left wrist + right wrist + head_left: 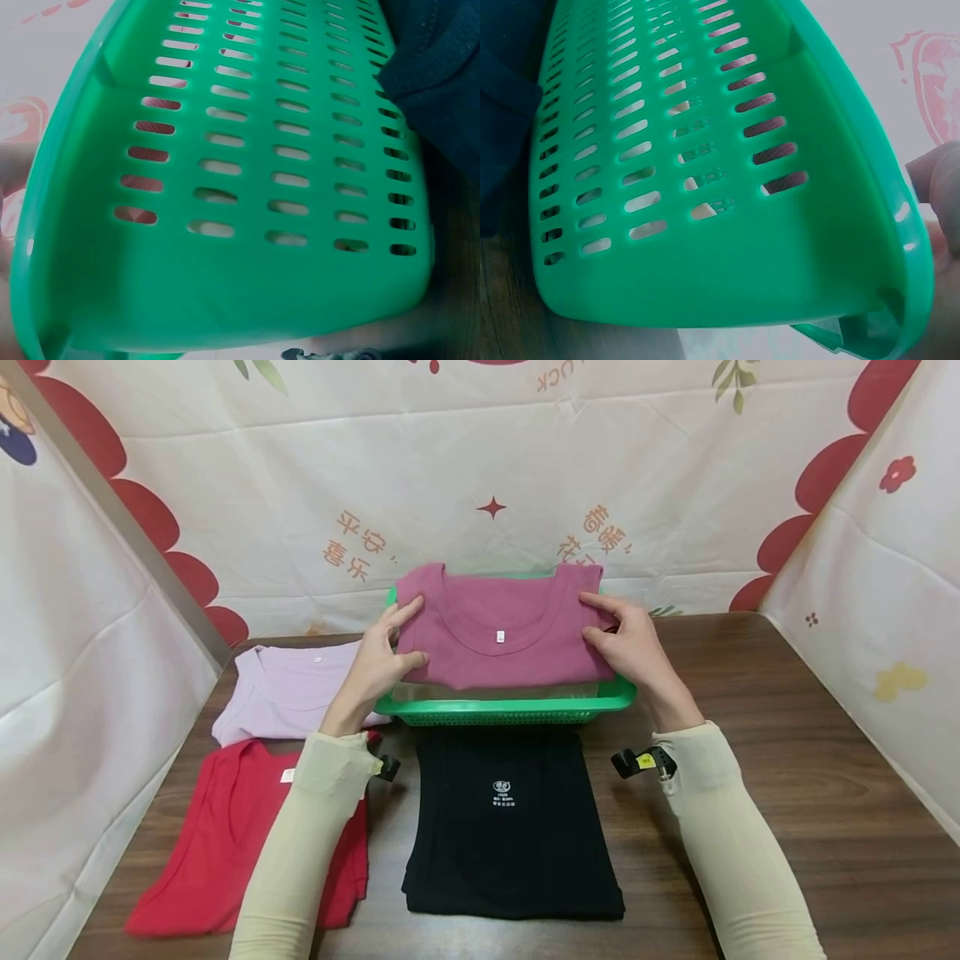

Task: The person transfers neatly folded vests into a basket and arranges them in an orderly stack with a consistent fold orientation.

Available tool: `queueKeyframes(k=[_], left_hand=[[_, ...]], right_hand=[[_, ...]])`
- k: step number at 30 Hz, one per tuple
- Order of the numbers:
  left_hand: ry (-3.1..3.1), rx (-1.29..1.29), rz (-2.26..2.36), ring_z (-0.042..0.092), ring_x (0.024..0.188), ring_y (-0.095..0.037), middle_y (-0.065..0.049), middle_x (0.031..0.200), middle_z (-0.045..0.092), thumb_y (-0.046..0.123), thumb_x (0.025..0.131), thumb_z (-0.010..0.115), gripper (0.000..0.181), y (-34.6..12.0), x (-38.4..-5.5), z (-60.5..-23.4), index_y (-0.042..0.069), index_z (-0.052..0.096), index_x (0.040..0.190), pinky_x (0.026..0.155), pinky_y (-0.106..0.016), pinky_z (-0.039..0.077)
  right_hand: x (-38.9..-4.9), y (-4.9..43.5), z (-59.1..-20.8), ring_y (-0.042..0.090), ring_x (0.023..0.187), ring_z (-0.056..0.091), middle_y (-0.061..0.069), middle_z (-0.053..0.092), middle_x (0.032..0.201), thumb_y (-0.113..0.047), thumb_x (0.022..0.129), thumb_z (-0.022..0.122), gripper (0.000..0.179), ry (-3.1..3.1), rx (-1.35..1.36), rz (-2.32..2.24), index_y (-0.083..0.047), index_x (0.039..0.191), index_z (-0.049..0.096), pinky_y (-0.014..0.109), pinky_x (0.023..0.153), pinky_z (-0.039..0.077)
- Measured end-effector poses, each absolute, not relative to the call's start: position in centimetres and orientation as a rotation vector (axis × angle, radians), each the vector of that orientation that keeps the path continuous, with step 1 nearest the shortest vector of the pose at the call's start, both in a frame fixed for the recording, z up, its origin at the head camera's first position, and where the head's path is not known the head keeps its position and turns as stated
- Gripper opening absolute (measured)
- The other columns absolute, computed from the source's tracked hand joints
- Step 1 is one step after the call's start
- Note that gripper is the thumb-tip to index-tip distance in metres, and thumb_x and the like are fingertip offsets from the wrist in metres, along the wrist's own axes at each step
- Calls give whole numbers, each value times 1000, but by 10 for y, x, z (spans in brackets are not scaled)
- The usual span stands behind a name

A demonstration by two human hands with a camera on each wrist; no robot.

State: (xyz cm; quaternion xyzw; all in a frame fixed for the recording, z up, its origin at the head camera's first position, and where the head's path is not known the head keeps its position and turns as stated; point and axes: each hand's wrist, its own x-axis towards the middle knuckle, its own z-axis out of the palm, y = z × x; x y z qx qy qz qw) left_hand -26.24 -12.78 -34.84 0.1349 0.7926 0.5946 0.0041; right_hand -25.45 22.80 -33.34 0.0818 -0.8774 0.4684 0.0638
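Both hands are at a folded mauve tank top (510, 664) with a small white neck label, held over the green plastic basket (498, 705). My left hand (378, 656) grips its left edge, thumb and index finger showing on the cloth. At the opposite edge my right hand (630, 635) holds it the same way; the other fingers are mostly hidden. In the left wrist view the slotted basket wall (247, 277) fills most of the frame. The right wrist view shows the basket's side (727, 262) too, with mauve cloth behind its upper slots.
A folded black top (510, 852) with white print lies on the wooden table (787, 760) before the basket. To the left are a red tank top (210, 852) and, behind it, a pale lilac one (292, 689). A printed cloth backdrop (480, 468) stands behind.
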Motion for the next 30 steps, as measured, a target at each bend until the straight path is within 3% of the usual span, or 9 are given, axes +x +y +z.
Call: queueKeyframes(k=[3, 10, 15, 22, 30], left_hand=[[2478, 410, 1852, 54, 129, -23, 1, 169, 28, -3, 86, 70, 82, -126, -263, -350, 28, 44, 158, 87, -22, 53], [2484, 429, 1822, 54, 133, -23, 0, 171, 21, -1, 86, 70, 83, -123, -266, -350, 28, 42, 158, 87, -24, 54], [2494, 397, 1806, 51, 137, -21, 0, 172, 18, 0, 87, 71, 83, -124, -265, -351, 30, 42, 158, 94, -29, 54], [2599, 426, 1706, 47, 141, -25, -2, 171, 22, 0, 88, 73, 84, -124, -264, -352, 27, 39, 160, 110, -46, 49], [2715, 506, 1556, 45, 143, -29, -6, 171, 25, 1, 89, 73, 84, -123, -265, -353, 22, 36, 162, 115, -49, 43]], right_hand=[[-254, 229, -336, 24, 99, 54, 17, 51, 155, -12, 100, 60, 54, -2657, 229, 1408, -16, 153, 52, 22, 65, 42], [-255, 228, -338, 27, 107, 53, 18, 52, 154, -11, 100, 58, 54, -2652, 205, 1393, -14, 153, 52, 21, 67, 42], [-257, 226, -340, 29, 107, 57, 20, 53, 152, -12, 101, 57, 55, -2702, 216, 1344, -14, 155, 48, 22, 71, 45], [-257, 221, -341, 30, 100, 57, 20, 55, 145, -14, 101, 57, 56, -2732, 211, 1233, -15, 156, 47, 32, 76, 47], [-259, 218, -345, 31, 102, 55, 21, 57, 140, -13, 101, 57, 53, -2729, 240, 1102, -10, 154, 50, 41, 81, 46]])
